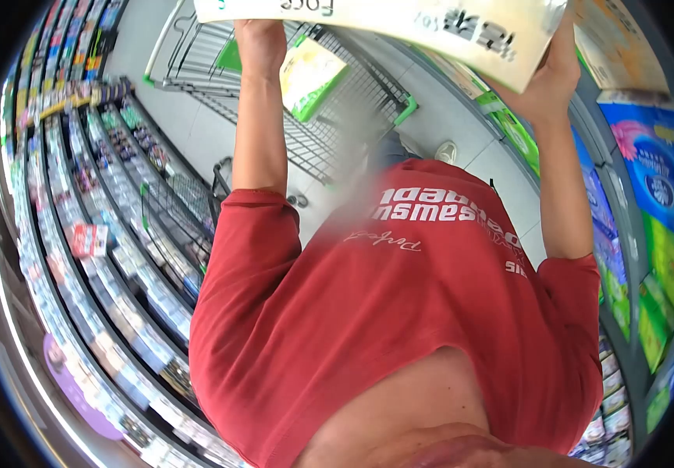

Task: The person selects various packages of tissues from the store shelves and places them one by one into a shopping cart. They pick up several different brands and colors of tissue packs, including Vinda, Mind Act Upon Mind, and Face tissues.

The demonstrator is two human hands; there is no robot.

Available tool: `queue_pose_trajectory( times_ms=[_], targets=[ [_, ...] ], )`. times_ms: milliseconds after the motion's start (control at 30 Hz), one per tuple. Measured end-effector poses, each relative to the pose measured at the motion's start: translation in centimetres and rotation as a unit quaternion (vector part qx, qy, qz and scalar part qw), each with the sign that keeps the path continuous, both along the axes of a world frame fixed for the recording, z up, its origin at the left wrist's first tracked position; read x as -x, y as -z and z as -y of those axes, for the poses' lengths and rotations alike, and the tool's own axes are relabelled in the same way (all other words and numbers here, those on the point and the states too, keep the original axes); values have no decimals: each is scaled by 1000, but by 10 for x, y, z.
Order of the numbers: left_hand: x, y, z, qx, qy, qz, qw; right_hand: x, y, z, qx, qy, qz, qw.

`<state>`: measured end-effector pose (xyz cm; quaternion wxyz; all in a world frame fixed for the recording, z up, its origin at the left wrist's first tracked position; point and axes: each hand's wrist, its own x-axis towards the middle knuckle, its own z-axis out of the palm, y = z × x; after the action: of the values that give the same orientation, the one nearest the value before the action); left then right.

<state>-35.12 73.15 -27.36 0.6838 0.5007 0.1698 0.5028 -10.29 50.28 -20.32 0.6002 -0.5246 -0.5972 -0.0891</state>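
A large cream-coloured package [391, 25], printed with dark lettering that reads upside down and includes "Face", is raised at the top edge of the head view. My left hand [261, 48] grips its lower left edge, the fingertips hidden behind it. Around the lower right corner my right hand [549, 87] is closed, partly covered by the package. Beneath my arms, a metal wire shopping cart [204, 58] with green trim holds a yellow-white and green package [312, 76]. The package's upper part is cut off by the frame.
Long shelves [110, 257] of small packaged goods run along the left, with a red and white sign [89, 240]. At the right stand shelves with blue packs [653, 160] and green packs [668, 249]. A second cart-like basket [184, 199] is at the left. The floor [481, 168] is tiled.
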Motion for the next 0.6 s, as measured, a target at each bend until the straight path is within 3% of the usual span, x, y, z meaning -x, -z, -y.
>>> queue_pose_trajectory(
  times_ms=[33,100,133,167,233,367,400,467,500,600],
  targets=[
    [28,5,-1,-70,27,2,997,5,5,-2,1,-16,-1,1000],
    [64,3,18,-111,33,-47,992,15,15,-6,84,-167,-223,957],
    [69,-10,48,-76,-29,-60,995,21,13,-10,190,-180,-293,920],
    [76,-17,66,-40,-91,-71,992,23,38,-22,168,-228,-367,886],
    [114,4,82,19,-99,-178,979,42,51,-41,240,-273,-565,740],
    [146,66,117,334,-102,-153,924,68,143,-89,365,-285,-570,679],
    [151,82,130,337,-113,-146,923,74,161,-92,450,-278,-531,661],
    [160,110,154,500,-84,-32,862,91,188,-96,553,-271,-473,630],
    [163,118,164,504,-92,-22,858,98,201,-95,563,-274,-464,626],
    [174,139,180,548,-113,-21,828,115,238,-102,635,-265,-489,536]
  ],
)
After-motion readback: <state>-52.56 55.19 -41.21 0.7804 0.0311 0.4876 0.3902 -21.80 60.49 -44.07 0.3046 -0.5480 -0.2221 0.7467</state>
